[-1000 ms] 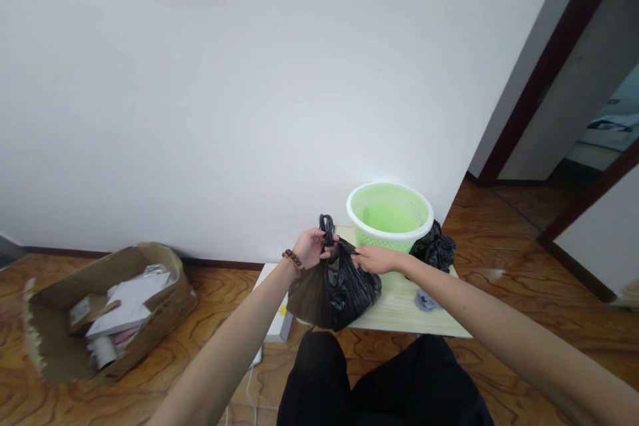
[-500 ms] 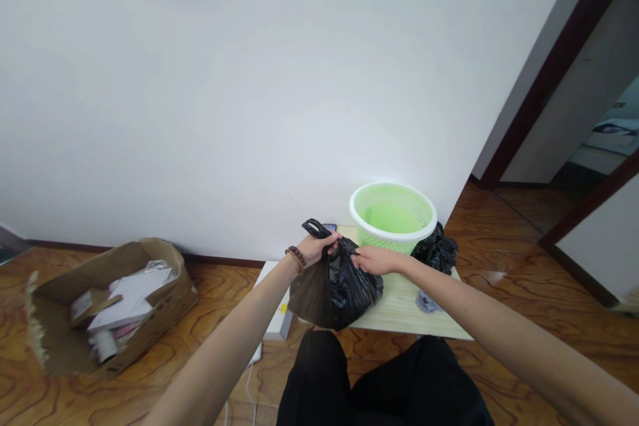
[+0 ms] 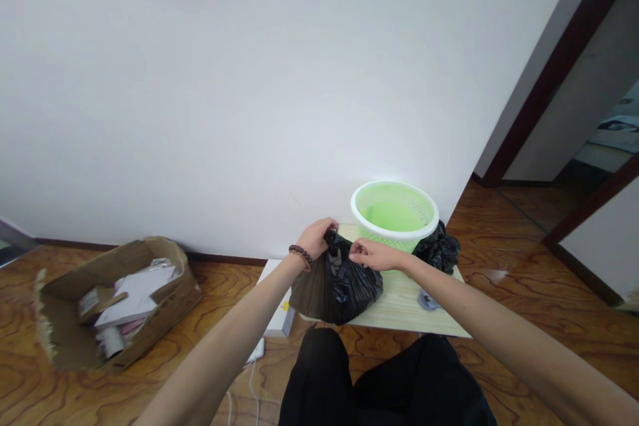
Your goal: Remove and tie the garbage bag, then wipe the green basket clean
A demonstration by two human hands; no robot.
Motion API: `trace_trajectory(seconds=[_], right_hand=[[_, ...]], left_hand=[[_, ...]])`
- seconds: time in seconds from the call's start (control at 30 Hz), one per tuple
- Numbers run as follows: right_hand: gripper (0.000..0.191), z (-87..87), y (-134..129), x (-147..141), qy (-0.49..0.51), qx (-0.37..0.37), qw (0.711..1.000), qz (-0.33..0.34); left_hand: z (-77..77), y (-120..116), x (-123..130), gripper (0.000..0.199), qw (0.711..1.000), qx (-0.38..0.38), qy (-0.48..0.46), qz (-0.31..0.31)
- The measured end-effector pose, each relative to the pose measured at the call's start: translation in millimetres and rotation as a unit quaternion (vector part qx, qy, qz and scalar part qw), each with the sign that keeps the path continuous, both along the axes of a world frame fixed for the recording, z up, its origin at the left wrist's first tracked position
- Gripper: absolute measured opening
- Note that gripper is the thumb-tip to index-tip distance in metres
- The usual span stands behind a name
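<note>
Head camera view: a full black plastic bag (image 3: 335, 283) sits on the near left corner of a low pale wooden table (image 3: 399, 309), its neck gathered at the top. The left hand (image 3: 317, 238), a bead bracelet at its wrist, is closed over the bag's bunched handles at 12 o'clock; the right hand (image 3: 372, 254) pinches the plastic just beside it at 2 o'clock. Judging by the pinched neck, the bag appears filled and gathered, the knot not yet finished. At 2 o'clock stands a green plastic basket (image 3: 395, 213) with a white rim, a second crumpled black bag (image 3: 439, 249) beside it. A cardboard box (image 3: 114, 303) of papers rests on the wooden floor at 9 o'clock.
</note>
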State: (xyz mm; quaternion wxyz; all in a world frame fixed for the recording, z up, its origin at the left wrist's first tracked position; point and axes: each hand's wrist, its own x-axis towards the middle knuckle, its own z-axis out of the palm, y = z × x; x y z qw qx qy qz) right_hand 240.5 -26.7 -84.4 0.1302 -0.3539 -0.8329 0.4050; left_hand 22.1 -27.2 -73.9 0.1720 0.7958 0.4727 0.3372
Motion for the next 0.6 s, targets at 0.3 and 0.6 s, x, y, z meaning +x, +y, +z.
trace_trajectory(seconds=[0.3,0.6], right_hand=[[0.037,-6.4,7.0,-12.9,0.071,0.071,0.986,-0.134],[0.046,-21.4,23.0,-35.3,0.066,0.162,0.976,-0.132]], left_hand=[[-11.2,-8.8,3.0,0.003,0.984,0.113,0.114,0.082],[-26.8,-12.0,1.6,0.022,0.980,0.073,0.140,0.124]])
